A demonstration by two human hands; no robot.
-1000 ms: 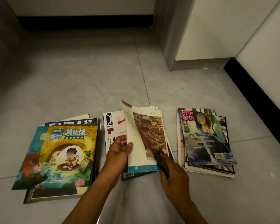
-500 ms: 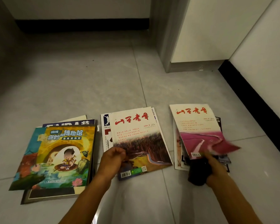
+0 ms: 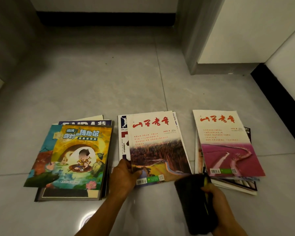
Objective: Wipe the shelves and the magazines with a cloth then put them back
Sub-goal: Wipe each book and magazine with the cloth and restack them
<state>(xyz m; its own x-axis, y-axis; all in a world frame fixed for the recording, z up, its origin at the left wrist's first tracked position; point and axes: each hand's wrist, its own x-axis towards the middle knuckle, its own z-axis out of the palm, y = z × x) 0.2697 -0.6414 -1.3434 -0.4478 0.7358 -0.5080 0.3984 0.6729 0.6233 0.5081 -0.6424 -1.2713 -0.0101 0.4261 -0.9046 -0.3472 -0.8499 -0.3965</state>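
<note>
Your right hand [image 3: 216,200], gripping the dark cloth [image 3: 194,201], has just left a wiped magazine [image 3: 226,142] at 3 o'clock; your left hand [image 3: 124,176] pinches the next magazine [image 3: 157,145], awaiting wiping.

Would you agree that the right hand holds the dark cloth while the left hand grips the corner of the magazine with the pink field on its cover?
Not quite. The head view shows the left hand gripping the near corner of the middle magazine, whose cover shows brown trees and a winding river. The pink-field magazine tops the right pile, untouched. The right hand does hold the dark cloth.
</note>
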